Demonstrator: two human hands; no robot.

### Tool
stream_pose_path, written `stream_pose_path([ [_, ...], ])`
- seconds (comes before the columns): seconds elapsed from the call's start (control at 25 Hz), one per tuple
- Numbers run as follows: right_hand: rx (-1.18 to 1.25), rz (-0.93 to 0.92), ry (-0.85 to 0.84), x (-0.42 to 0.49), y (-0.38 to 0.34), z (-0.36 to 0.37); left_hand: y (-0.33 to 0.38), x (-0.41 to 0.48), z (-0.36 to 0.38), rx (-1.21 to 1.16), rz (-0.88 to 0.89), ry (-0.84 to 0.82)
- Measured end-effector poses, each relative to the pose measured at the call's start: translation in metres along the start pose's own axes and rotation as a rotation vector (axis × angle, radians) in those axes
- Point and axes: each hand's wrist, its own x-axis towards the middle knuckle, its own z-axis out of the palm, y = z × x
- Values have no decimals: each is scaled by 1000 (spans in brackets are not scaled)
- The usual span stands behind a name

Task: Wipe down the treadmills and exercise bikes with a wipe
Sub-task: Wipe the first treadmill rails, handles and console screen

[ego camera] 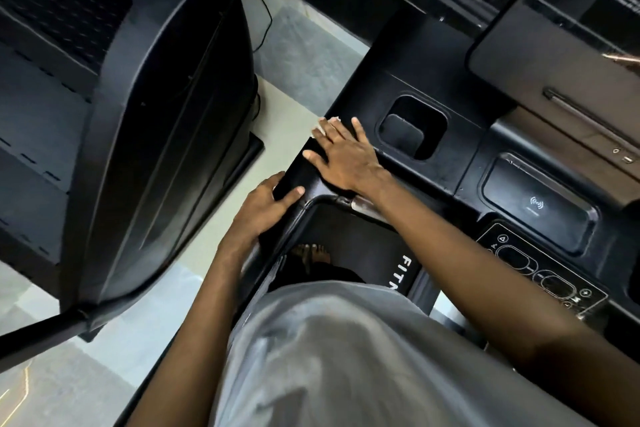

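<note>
I stand on the treadmill [415,55], wiping its console's left corner, I judge; another machine [138,114] looms left. My left grip [263,211] curls round the handrail [294,173]. My right grip [346,156] lies flat, fingers straight, pressing the wipe [329,121]. The next sweep goes right and must skirt the cup well [412,128].

The person wears a loose, light-grey top [346,357] that falls in soft folds over the torso, with both forearms [467,253] bare down to the left hand [266,208] and right hand [346,159], a dark trouser leg [327,274] and a foot [310,253] with toes showing.
</note>
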Motion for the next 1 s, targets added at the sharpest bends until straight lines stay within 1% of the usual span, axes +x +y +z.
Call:
stream_pose_path([
  [0.08, -21, -19, -58, 13, -9, -1, 1, 9, -4, 1, 20, -37],
  [0.16, -61, -28, -68, 18, -17, 4, 2, 15, -8, -3, 26, -67],
  [0.32, -41, 191, 56, 25, 1, -2, 4, 23, -12, -22, 47, -83],
  [0.36, -18, 214, 74, 23, 2, -2, 5, 24, -13, -34, 57, -87],
  [0.52, 46, 123, 160, -19, -18, 20, 0, 34, -15, -58, 72, -129],
  [0.56, 52, 131, 190, -29, -16, 24, -2, 37, -15, -60, 74, -137],
  [0.68, 101, 312, 269, -39, 2, 26, 0, 46, -11, -77, 98, -146],
  [0.76, 151, 406, 278, -45, 8, 26, 4, 54, -5, -9, 101, -162],
  [0.8, 176, 423, 275, -48, 9, 26, 7, 57, -1, 26, 97, -171],
  [0.88, 214, 387, 248, -48, 4, 24, 10, 57, 5, 76, 88, -172],
  [1.0, 184, 212, 133, -23, -7, 11, 5, 62, 7, 62, 85, -154],
])
